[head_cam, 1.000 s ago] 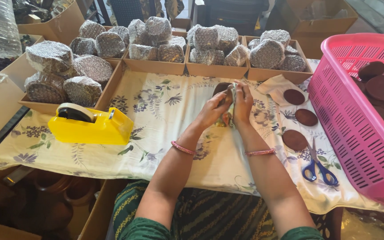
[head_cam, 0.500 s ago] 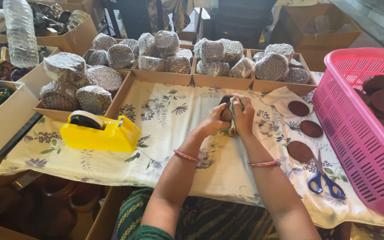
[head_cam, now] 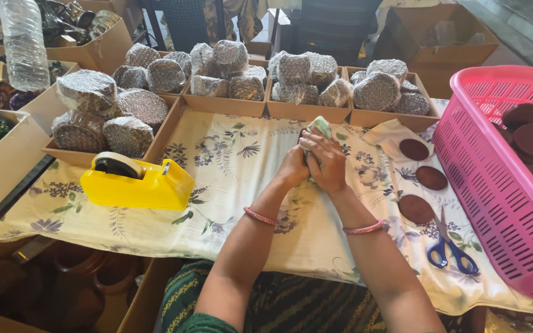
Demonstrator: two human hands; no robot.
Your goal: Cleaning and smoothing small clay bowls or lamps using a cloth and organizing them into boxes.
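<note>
Both hands press together around a small bundle (head_cam: 317,126) in pale bubble wrap, a dark edge barely showing, held above the floral cloth (head_cam: 229,179) just in front of the row of cardboard trays (head_cam: 306,111). The left hand (head_cam: 292,168) and right hand (head_cam: 325,161) touch each other, fingers closed on the bundle; each wrist carries one pink bangle. Right of the hands, three dark round discs (head_cam: 430,177) lie on the cloth beside one pair of blue-handled scissors (head_cam: 450,250), with the pink basket (head_cam: 495,185) just beyond holding more discs. Left of the hands sits one yellow tape dispenser (head_cam: 137,184). The trays hold many wrapped bundles, too heaped to count. Bare cloth lies between dispenser and hands; the cloth's near edge hangs over the table front.
</note>
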